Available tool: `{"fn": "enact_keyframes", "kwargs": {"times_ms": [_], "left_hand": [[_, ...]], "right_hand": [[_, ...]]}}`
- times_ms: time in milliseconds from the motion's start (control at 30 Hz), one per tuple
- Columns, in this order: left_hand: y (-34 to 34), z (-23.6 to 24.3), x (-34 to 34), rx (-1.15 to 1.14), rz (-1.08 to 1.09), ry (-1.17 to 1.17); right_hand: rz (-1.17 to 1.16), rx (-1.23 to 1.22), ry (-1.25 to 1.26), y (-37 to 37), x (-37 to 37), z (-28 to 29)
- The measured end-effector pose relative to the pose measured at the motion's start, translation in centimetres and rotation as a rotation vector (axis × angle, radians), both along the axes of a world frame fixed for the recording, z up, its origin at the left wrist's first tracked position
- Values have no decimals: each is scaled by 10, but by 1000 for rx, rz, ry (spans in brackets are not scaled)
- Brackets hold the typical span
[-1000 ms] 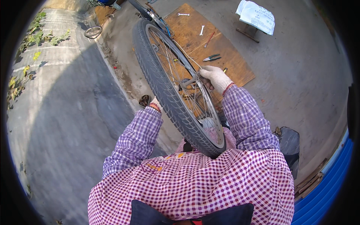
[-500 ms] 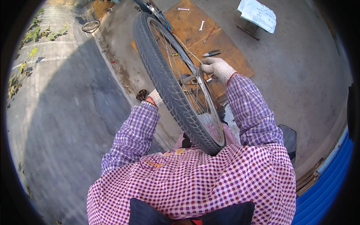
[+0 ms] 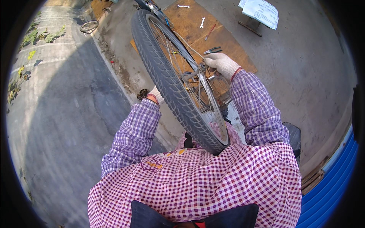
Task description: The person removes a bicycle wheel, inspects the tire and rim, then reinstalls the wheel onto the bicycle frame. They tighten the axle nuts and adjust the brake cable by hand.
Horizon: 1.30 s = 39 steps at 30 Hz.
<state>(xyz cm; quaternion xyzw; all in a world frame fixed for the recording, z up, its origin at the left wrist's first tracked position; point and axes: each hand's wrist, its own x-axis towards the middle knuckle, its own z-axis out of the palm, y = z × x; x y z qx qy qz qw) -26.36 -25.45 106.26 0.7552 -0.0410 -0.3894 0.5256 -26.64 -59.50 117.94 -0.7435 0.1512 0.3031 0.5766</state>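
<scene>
A bicycle wheel point(image 3: 161, 72) with a black knobby tyre stands tilted in front of me, its lower end against my checked apron point(image 3: 197, 171). My right hand point(image 3: 222, 64), in a white knitted glove, is at the right side of the wheel's hub point(image 3: 195, 74). Its fingers are curled in at the axle end, where a thin pale cable or rod point(image 3: 188, 45) meets them; what they grip is too small to tell. On the tyre's left side is my left hand point(image 3: 156, 95), also gloved. The tyre covers its fingers.
Beyond the wheel, a wooden board point(image 3: 228, 45) on the ground carries pliers point(image 3: 213, 50), a red screwdriver point(image 3: 210, 32) and two wrenches point(image 3: 202, 22). A low stool point(image 3: 251, 26) with a printed sheet point(image 3: 260, 13) stands far right. A small ring-shaped part point(image 3: 89, 26) lies far left.
My right hand has turned slightly at the hub, its back now flatter and its fingers further curled under. The left hand and wheel stay nearly as they were; the view has shifted a little.
</scene>
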Motion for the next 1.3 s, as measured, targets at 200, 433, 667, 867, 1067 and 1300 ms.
{"fn": "enact_keyframes", "kwargs": {"times_ms": [200,433,667,867,1067,1300], "left_hand": [[-14,13,-3,314,-224,-149],[18,-53,1,211,-294,-327],[22,-69,1,351,-400,-411],[-4,-14,0,424,-373,-301],[-26,33,-5,426,-390,-262],[-37,85,2,546,-408,-224]], "right_hand": [[-51,74,28,-3,-7,-13],[-72,81,6,0,-4,-25],[8,-54,-8,2,1,-35],[126,-98,7,6,17,-34],[265,-270,-10,15,23,-33],[225,-348,-4,18,24,-42]]}}
